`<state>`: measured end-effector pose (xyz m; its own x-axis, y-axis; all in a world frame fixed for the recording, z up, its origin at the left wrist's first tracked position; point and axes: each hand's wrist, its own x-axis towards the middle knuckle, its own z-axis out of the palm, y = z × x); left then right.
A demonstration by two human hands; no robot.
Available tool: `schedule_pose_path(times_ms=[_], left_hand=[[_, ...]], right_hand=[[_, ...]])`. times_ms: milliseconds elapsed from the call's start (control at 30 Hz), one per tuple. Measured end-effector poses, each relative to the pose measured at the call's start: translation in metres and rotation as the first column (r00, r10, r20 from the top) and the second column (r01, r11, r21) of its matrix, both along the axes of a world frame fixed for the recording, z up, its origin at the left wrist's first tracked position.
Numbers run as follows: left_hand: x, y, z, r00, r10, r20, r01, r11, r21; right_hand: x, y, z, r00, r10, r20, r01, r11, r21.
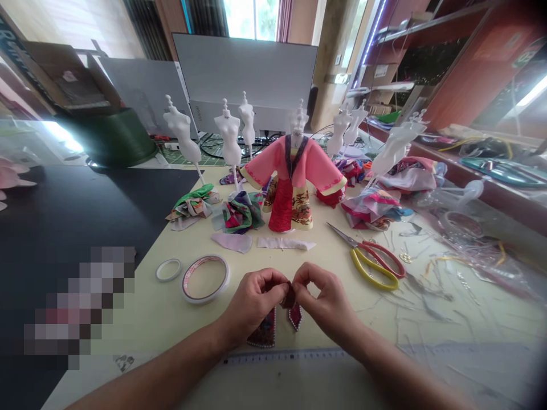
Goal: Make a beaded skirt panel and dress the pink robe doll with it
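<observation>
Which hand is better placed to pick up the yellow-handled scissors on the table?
The right hand, probably: the scissors lie on its side, further from the left hand. Both hands pinch the small dark red fabric piece.

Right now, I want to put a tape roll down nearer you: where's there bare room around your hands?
Free: the cream tabletop between the wider tape roll, your left hand and the ruler. Crowded: right of your right hand, with the scissors and clear plastic and wire scraps; behind, fabric scraps.
</observation>
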<state>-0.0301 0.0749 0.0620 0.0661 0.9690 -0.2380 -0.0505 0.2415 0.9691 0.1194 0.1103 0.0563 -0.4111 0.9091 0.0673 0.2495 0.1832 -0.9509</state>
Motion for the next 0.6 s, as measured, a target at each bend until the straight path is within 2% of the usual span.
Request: schedule_pose_path(times_ms=[267,600], left_hand=[[0.000,0.000,0.000,0.998,-0.003,0.068,0.005,1.000,-0.025],[-0.004,-0.001,-0.007,0.982,0.007,0.186,0.008,0.997,-0.080]], right_hand=[[0.003,0.006,-0.008,0.985,0.025,-0.170,-0.065,0.970,-0.234],[0.006,0.015,-0.011,0.962,-0.123,-0.242,0.042,0.948,-0.316]])
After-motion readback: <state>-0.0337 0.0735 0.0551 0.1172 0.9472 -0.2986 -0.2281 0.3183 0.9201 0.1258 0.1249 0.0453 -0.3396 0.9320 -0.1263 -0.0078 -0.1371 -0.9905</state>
